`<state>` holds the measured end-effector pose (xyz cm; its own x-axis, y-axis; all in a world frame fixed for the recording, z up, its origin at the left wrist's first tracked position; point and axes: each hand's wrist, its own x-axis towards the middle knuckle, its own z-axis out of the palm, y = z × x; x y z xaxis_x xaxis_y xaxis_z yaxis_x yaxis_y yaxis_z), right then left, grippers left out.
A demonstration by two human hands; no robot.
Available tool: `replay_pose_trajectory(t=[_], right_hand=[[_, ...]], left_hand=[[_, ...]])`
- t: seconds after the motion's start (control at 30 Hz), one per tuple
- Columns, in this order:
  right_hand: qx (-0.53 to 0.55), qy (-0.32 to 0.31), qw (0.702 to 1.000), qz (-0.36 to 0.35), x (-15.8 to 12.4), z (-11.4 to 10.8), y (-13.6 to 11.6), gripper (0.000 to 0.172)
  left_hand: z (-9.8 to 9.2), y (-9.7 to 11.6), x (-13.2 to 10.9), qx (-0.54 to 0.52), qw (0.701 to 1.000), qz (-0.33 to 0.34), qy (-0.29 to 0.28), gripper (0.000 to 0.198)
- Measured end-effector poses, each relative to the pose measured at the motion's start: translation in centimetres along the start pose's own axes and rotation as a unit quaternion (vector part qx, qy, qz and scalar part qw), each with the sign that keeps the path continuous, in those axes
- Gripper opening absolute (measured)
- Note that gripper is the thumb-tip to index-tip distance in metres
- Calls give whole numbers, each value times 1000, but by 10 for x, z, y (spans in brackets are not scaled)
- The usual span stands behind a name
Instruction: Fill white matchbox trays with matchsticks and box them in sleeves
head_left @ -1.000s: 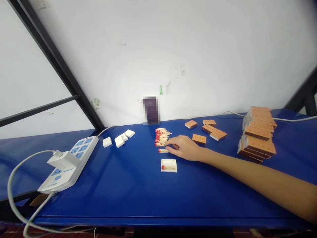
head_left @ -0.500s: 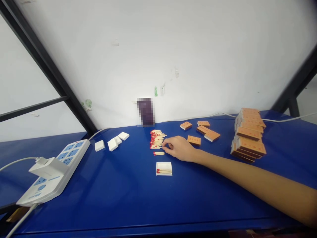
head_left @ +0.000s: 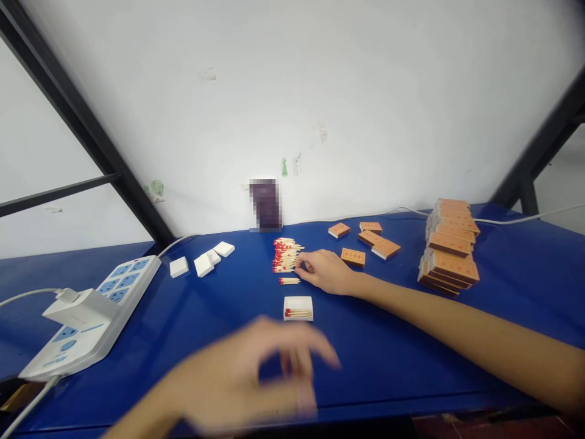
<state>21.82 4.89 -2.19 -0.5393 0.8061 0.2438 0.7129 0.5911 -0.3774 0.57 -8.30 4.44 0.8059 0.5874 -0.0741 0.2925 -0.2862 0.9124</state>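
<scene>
My right hand (head_left: 326, 272) is at the right edge of a pile of red-headed matches (head_left: 286, 255), thumb and forefinger pinched by the match ends. What is between its fingertips is too small to make out. Just below the pile, a small row of matches (head_left: 289, 281) lies on the blue table. Nearer me is an open white matchbox tray (head_left: 298, 302) with several matches along its front side. My left hand (head_left: 256, 375), smeared by motion, hovers in front of the tray with thumb and fingers apart and nothing visible in it.
Several white trays (head_left: 204, 264) lie to the left, beside a white power strip (head_left: 98, 317) with a plugged-in adapter. Several loose orange matchboxes (head_left: 353, 256) are behind my right hand. A tall stack of matchboxes (head_left: 450, 250) stands at the right. A cable runs along the wall.
My left hand has come into view from the lower left. The right hand stays pinched by the match pile. The whole view has shifted slightly.
</scene>
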Motion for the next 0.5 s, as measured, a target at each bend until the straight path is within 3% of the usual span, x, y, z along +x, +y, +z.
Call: replay_pose_trajectory(t=[0.03, 0.1, 0.17, 0.23, 0.33, 0.4, 0.5], right_hand=[[-3, 2, 1000, -4, 0, 0, 0, 11], [-9, 2, 1000, -11, 0, 0, -1, 11], [-14, -4, 1000, -17, 0, -1, -2, 11], [-19, -10, 1000, -18, 0, -3, -4, 12], [-17, -16, 1000, -12, 0, -4, -5, 11], [0, -22, 1000, -5, 0, -4, -4, 10], [42, -25, 999, -2, -1, -4, -1, 10]], left_hand=[[-25, -5, 12, 66, 994, -6, 88, 36], [-73, -25, 35, 178, 955, 2, 238, 31], [-108, -50, 55, 220, 918, 14, 331, 30], [-129, -73, 69, 257, 898, 18, 356, 26], [-132, -97, 76, 279, 886, 30, 369, 22], [-124, -106, 73, 285, 880, 26, 379, 21], [-112, -111, 64, 309, 885, 11, 349, 19]])
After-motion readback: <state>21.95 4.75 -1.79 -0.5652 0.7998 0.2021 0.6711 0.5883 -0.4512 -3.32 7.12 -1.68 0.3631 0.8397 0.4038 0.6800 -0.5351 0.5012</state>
